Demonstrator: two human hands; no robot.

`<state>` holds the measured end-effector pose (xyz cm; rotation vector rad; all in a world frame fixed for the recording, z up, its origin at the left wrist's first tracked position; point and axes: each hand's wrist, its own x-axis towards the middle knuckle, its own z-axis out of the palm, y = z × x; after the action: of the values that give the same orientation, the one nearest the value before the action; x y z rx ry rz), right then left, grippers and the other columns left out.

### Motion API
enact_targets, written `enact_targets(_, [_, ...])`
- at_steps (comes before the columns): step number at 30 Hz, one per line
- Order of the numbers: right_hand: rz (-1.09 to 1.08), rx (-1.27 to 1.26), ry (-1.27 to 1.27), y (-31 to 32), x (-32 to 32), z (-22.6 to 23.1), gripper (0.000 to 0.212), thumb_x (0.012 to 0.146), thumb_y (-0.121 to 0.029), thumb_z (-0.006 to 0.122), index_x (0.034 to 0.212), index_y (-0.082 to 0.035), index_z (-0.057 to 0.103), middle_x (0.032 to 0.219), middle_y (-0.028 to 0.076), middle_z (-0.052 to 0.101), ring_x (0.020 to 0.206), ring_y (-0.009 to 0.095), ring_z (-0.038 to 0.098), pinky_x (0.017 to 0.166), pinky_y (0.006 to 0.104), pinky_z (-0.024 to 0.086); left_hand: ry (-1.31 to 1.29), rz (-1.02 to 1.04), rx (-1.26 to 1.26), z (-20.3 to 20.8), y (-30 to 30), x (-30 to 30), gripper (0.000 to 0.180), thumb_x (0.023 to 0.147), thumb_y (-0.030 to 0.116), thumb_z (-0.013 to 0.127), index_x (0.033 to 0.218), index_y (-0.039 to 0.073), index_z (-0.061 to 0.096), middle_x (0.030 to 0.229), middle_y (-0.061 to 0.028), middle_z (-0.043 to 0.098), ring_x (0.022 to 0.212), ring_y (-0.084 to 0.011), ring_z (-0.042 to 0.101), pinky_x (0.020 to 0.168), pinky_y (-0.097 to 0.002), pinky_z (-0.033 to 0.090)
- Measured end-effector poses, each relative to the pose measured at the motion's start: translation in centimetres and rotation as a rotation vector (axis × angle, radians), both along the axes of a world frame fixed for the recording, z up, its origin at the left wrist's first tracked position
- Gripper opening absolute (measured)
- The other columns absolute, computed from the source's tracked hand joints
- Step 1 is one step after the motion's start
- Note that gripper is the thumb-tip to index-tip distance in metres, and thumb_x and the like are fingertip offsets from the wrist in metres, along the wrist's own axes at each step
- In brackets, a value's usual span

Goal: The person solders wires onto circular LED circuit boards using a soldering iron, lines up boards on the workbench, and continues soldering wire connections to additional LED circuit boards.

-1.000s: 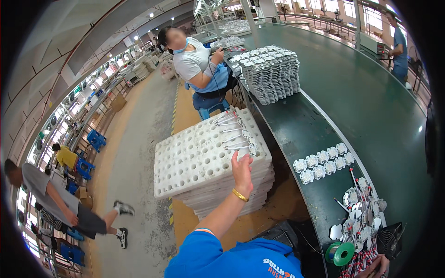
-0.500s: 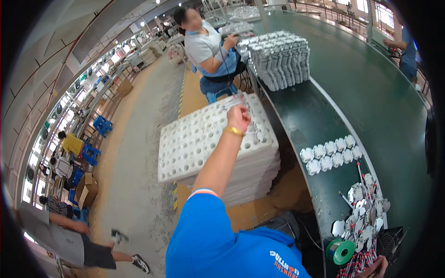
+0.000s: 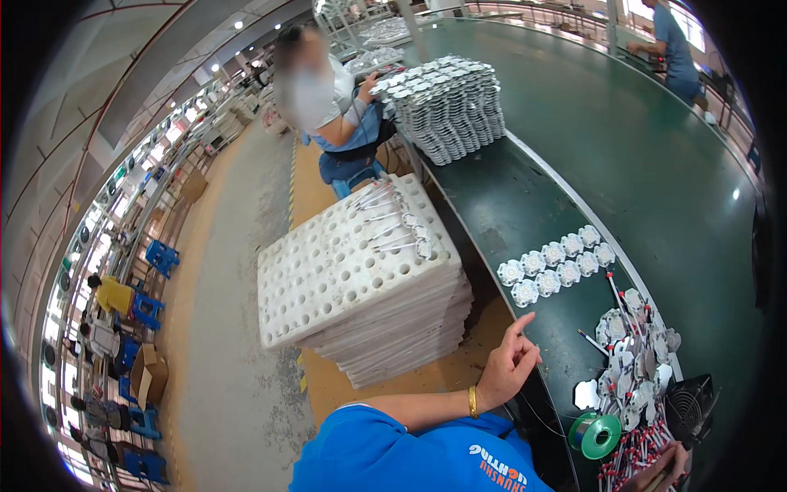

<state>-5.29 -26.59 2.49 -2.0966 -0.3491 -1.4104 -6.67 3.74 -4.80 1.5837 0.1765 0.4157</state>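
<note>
My left hand (image 3: 510, 366), with a gold bracelet at the wrist, hangs over the near edge of the green bench. Its index finger points out, the others are loosely bent, and nothing shows in it. Just beyond are two rows of pale, lobed discs (image 3: 548, 283). My right hand (image 3: 674, 466) is partly cut off at the lower right, beside a bundle of red-tipped wires (image 3: 631, 459); what its fingers do is unclear. Above the bundle lies a jumbled heap of discs (image 3: 631, 369). Several wired discs (image 3: 414, 231) lie on a white foam tray stack (image 3: 369, 328).
A green spool of wire (image 3: 596, 435) and a black fan (image 3: 691, 403) stand by the heap. Tall stacks of silvery discs (image 3: 451, 111) rise farther along the bench (image 3: 541, 189). A co-worker (image 3: 336, 107) sits beside them. Blue stools (image 3: 162, 257) line the aisle at left.
My left hand has drawn back from the foam tray to the bench edge, leaving wired discs lying on the tray. The view has shifted, and a person walking at lower left is gone.
</note>
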Motion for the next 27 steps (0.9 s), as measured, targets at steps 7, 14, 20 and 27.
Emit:
enact_targets(7, [0.14,0.147,0.156,-3.3,-1.6,-3.8,0.018,0.087,0.007,0.049,0.104,0.006,0.053,0.091,0.019,0.057,0.072,0.022,0.056,0.067,0.0307,0.049,-0.145,-0.013,0.075,0.3,-1.4,1.2,0.042,0.089,0.004,0.052,0.128,0.0,0.039,0.082,-0.0059,0.059,0.07,-0.009,0.055,0.064,-0.022,0.046])
enact_targets(14, [0.273,0.145,0.205,0.1,-1.0,-1.1,0.021,0.086,0.004,0.046,0.105,-0.005,0.048,0.079,0.016,0.054,0.064,0.019,0.05,0.058,0.0298,0.044,-0.183,0.034,0.33,-0.1,-0.8,3.0,0.031,0.081,-0.004,0.059,0.112,0.002,0.055,0.09,-0.0083,0.06,0.07,-0.0122,0.057,0.063,-0.0247,0.048])
enact_targets(20, [0.304,0.087,0.205,0.5,-1.3,-0.3,0.018,0.089,-0.006,0.051,0.107,-0.01,0.047,0.077,0.015,0.057,0.061,0.019,0.053,0.058,0.0318,0.045,-0.139,-0.158,0.553,1.4,-1.4,4.8,0.029,0.071,-0.001,0.067,0.099,0.003,0.062,0.096,-0.0096,0.06,0.08,-0.0188,0.057,0.07,-0.0284,0.047])
enact_targets(27, [0.323,0.014,0.232,0.3,-1.6,-0.8,0.018,0.089,-0.008,0.054,0.106,-0.01,0.049,0.073,0.015,0.058,0.06,0.02,0.054,0.053,0.0302,0.045,-0.1,-0.485,0.865,2.4,-4.6,4.4,0.044,0.066,0.025,0.077,0.103,0.007,0.061,0.098,-0.0077,0.058,0.093,-0.0263,0.052,0.083,-0.0379,0.04])
